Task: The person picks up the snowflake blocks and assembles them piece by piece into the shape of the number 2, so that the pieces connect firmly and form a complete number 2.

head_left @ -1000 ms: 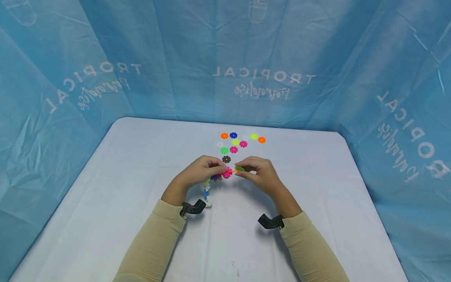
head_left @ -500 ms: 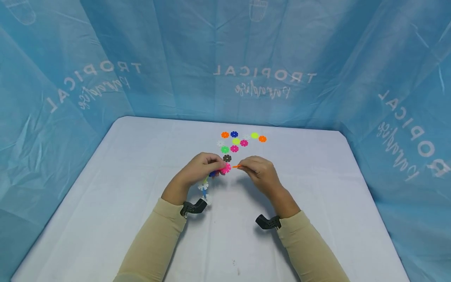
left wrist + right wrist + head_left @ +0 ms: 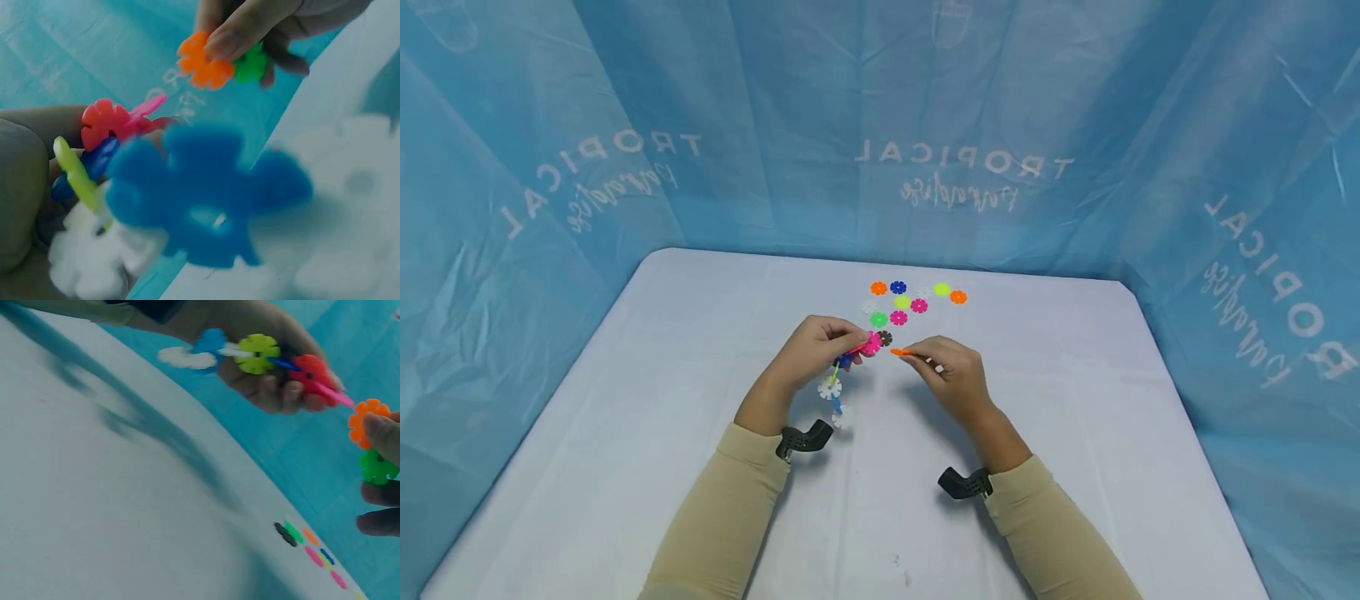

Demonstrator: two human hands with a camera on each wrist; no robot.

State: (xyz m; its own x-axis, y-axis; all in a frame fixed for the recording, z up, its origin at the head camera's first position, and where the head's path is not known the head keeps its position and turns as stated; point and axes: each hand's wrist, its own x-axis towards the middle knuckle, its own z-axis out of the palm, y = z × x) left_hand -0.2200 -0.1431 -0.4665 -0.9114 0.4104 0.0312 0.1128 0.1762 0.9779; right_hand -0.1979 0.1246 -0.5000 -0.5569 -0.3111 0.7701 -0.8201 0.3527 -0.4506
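My left hand [image 3: 808, 350] pinches the upper end of a chain of flower-shaped plastic snowflake discs. A pink disc [image 3: 872, 342] juts from its fingertips. Below hang a dark blue disc [image 3: 103, 159], a yellow-green disc [image 3: 256, 354], a white disc [image 3: 830, 388], a light blue disc [image 3: 206, 194] and another white disc [image 3: 840, 417]. My right hand [image 3: 953, 373] pinches an orange disc [image 3: 203, 62] between thumb and fingers, with a green disc [image 3: 251, 64] slotted to it. In the head view a small gap separates the orange disc from the pink one; the right hand's fingers mostly hide the green disc.
Loose discs lie beyond the hands on the white table [image 3: 1045, 517], among them a brown one [image 3: 885, 338], a green one [image 3: 878, 319], a pink one [image 3: 919, 306] and an orange one [image 3: 958, 297]. A blue curtain [image 3: 775, 125] encloses the table's back and sides.
The orange disc overlapped the pink disc a second ago; now they are apart. My left hand has shifted left and slightly away with the chain, while my right hand has turned and stayed nearby.
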